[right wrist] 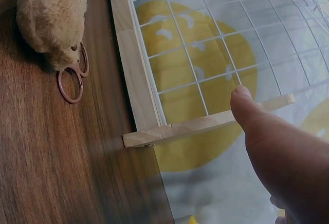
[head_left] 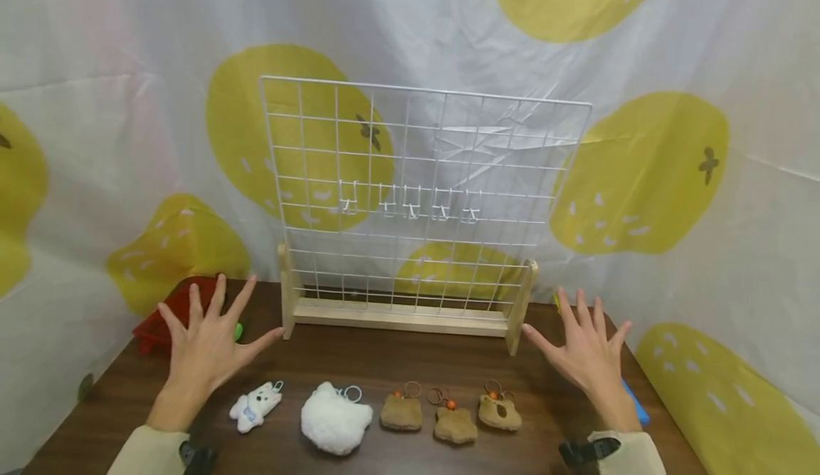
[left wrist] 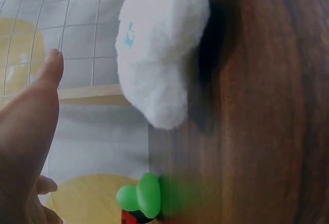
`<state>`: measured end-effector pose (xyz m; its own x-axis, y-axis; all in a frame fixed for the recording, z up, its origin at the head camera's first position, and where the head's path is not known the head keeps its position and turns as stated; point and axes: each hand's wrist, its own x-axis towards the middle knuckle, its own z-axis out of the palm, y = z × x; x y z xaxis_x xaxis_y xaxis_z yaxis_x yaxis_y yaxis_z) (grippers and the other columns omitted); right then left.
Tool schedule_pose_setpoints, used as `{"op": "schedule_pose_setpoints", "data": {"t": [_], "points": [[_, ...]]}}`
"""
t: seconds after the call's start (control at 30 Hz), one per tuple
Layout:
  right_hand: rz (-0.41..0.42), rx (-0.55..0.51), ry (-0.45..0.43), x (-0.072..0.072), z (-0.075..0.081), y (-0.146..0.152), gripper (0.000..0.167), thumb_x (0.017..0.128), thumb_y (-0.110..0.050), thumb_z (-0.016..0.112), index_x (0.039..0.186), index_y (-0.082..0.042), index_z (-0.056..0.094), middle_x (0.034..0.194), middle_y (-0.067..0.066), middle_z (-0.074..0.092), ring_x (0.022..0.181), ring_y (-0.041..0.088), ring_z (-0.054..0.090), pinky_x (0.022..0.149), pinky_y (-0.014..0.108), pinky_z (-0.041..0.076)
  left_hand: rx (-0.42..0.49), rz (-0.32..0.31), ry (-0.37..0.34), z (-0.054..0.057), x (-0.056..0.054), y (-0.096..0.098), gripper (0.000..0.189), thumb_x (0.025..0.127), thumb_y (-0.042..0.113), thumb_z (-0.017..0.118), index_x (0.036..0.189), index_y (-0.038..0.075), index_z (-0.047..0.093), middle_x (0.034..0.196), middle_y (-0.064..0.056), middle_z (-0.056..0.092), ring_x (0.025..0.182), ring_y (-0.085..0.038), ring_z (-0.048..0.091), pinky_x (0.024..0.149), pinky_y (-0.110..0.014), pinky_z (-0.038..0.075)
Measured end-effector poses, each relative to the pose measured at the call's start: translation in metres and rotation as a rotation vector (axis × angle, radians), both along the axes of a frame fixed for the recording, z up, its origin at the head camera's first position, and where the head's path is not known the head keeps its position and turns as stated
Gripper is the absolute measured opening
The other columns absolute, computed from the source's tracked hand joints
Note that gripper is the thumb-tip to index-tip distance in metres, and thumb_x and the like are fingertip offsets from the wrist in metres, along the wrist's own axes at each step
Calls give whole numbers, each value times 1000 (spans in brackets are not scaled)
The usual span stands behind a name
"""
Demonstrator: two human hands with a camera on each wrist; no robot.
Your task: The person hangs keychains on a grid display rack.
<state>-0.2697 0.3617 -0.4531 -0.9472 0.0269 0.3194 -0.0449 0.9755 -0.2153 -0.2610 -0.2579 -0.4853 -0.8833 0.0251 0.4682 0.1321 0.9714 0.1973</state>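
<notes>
Five plush keychains (head_left: pixel 401 413) lie on the table (head_left: pixel 359 355) at six o'clock; a wire-grid rack (head_left: pixel 423 238) stands at their twelve. Left hand (head_left: pixel 208 345), eight o'clock, and right hand (head_left: pixel 586 350), four o'clock, are released, fingers spread.

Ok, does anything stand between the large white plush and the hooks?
Nothing visible: only tabletop separates the large white plush from the wooden base, the hooks above are uncovered, and the left hand and right hand are off to the sides.
</notes>
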Motion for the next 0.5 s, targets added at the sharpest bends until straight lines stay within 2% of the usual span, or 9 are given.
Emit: {"op": "schedule_pose_setpoints", "data": {"t": [0.1,0.2,0.33,0.43,0.5], "points": [[13,-8,35,0,-1,0,108,97,-80,56,175,-18,16,176,34,18,160,63,14,124,86,-10,1,1,6,2,0,0,112,86,86,65,174,42,11,176,-30,24,155,-71,17,112,-96,-11],[45,-77,90,-4,-3,-3,102,100,-72,61,173,-12,22,174,34,24,157,62,25,127,80,16,-1,6,12,5,-1,1,112,88,85,65,174,40,9,175,-31,26,154,-70,21,114,-96,-5],[98,-269,137,-11,-10,-12,88,105,-55,66,168,-4,33,168,32,41,148,56,46,113,72,46,38,-14,-14,8,0,5,111,91,81,64,175,36,7,175,-31,25,156,-66,24,119,-92,4],[123,-398,132,-15,-19,-19,79,107,-45,68,166,-2,38,159,31,53,139,50,60,107,63,57,94,-48,-14,8,3,10,108,94,76,66,175,30,12,175,-31,27,157,-62,27,123,-86,16],[129,-458,112,-17,-24,-23,75,107,-38,70,164,-1,40,155,30,58,136,47,64,104,60,60,125,-71,-4,7,6,14,105,96,72,68,175,26,16,174,-30,31,156,-60,32,122,-82,27]]}}
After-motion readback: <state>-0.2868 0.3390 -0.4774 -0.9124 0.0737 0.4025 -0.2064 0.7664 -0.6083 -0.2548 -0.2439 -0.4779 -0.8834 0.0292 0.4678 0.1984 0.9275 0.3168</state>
